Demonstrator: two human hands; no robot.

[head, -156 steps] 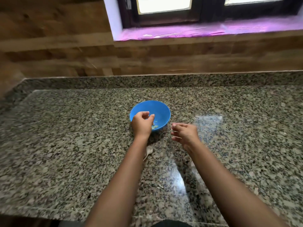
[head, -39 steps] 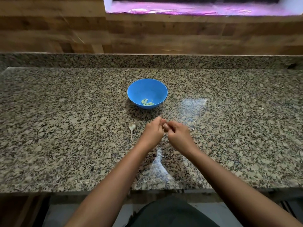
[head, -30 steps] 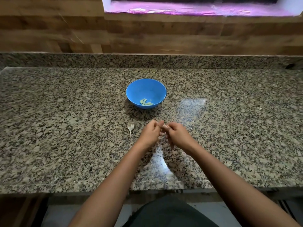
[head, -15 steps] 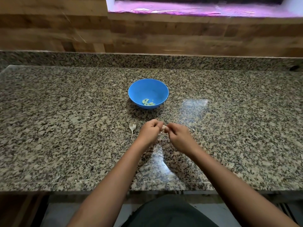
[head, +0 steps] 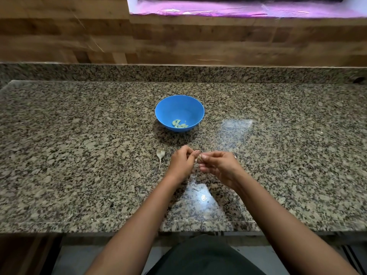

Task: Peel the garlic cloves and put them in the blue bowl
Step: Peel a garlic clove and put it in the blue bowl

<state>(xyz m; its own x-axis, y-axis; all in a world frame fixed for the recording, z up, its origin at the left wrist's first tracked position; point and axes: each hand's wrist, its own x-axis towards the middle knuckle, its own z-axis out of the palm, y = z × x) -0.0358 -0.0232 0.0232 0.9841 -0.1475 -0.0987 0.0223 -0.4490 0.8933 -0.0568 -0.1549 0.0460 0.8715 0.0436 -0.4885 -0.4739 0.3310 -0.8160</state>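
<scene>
Two sets of fingers (head: 192,154) meet over one garlic clove (head: 198,158), a small pale piece pinched between the tips of the left hand (head: 181,163) and the right hand (head: 219,166). Both hands are curled in on it, thumbs and forefingers closed against the clove, with the remaining fingers of the right hand folded loosely beneath. How much skin is on the clove is too small to tell. The hands are held just above the worktop (head: 79,159), near its front edge, and both bare forearms reach in from the bottom of the view. Just left of the left hand, on the speckled granite, lies a dry garlic stem (head: 160,154) with a rounded papery head and a thin stalk pointing toward the person. Farther back, directly beyond the hands and apart from them, stands the blue bowl (head: 178,105), upright, with a few pale peeled cloves (head: 180,124) gathered at its bottom. A bright patch of reflected light sits on the granite in front of the hands, and another to the right of the bowl. Behind the worktop runs a low granite upstand (head: 178,73), then a wood-plank wall (head: 178,42), and at the top a purple-lit window sill (head: 238,9). Dark clothing (head: 204,257) shows at the bottom edge.
</scene>
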